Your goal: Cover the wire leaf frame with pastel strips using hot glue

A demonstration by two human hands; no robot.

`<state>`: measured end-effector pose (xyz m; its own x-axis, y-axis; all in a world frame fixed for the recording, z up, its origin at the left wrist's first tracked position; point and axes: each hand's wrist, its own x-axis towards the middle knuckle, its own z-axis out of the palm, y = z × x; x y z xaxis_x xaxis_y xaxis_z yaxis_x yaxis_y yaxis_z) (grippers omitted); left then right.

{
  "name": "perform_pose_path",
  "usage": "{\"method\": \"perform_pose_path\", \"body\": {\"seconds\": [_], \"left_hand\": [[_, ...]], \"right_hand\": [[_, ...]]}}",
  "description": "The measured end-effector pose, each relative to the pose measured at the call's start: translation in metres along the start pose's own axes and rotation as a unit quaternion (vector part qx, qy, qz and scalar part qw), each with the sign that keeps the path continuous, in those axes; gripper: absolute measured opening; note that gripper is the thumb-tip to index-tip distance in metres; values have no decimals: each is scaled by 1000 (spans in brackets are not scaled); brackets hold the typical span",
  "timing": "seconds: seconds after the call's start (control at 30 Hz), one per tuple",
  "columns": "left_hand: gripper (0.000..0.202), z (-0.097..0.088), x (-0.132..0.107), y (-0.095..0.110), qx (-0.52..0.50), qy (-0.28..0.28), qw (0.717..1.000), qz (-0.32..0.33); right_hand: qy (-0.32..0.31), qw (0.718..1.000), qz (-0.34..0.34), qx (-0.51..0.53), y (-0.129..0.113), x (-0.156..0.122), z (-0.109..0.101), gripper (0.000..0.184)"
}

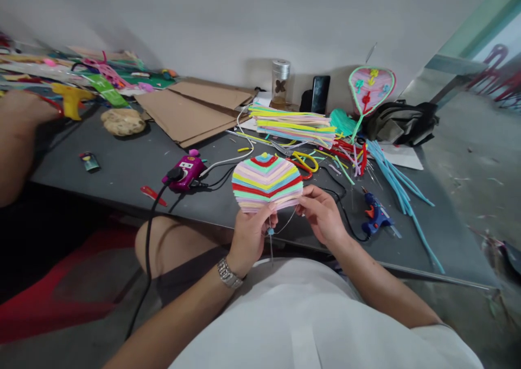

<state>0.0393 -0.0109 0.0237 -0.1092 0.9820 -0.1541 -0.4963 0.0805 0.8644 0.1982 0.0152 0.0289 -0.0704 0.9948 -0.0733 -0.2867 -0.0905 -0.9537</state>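
A fan-shaped pipe-cleaner piece [266, 178] with striped rows of red, yellow, green, pink and blue is held upright over the table's front edge. My left hand [250, 236] pinches its bottom middle, where a thin wire stem with a small blue wrap [271, 231] hangs down. At the lower right corner, the fingers of my right hand [323, 214] are closed on the fan's edge. A thin wire loops between the stem and my right fingers. A metal watch is on my left wrist.
On the table are a purple power socket [185, 172], a blue glue gun [376, 214], yellow-handled scissors [305, 161], a pipe-cleaner bundle [293, 126], blue pipe cleaners [401, 187] and cardboard [199, 114]. At left, another person's hand [24, 108] is near a yellow glue gun [71, 99].
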Motion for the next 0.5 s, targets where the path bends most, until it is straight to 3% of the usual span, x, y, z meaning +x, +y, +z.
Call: {"method": "perform_pose_path", "body": {"seconds": [0.27,0.5], "left_hand": [[29,1,2,0,-33,26,999,-7],[29,4,0,5,-37,33,999,-9]], "right_hand": [[82,987,-139,-29,13,-6,12,27],[106,979,-161,-62,14,-11,16,30]]}}
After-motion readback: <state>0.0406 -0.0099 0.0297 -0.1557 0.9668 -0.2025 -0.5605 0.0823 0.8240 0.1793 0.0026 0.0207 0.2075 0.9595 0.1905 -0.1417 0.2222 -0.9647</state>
